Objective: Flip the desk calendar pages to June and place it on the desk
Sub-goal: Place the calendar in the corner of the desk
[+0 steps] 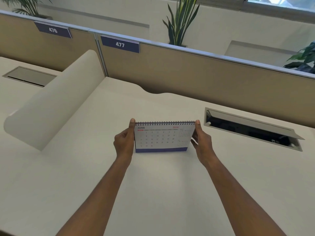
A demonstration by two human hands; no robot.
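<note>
A spiral-bound desk calendar [162,137] stands upright in the middle of the beige desk [153,193], its white front page reading JUNE 2026 above a blue base strip. My left hand [124,142] grips its left edge, thumb up along the side to the spiral. My right hand [202,140] holds the right edge the same way, fingers behind the page. The base looks level with the desk top; whether it touches I cannot tell.
An open cable hatch [252,132] with a raised lid lies in the desk to the right. A curved beige divider [56,103] stands to the left, with a closed hatch [29,76] beyond it. A tan partition [187,70] labelled 476 and 477 backs the desk, plants behind it.
</note>
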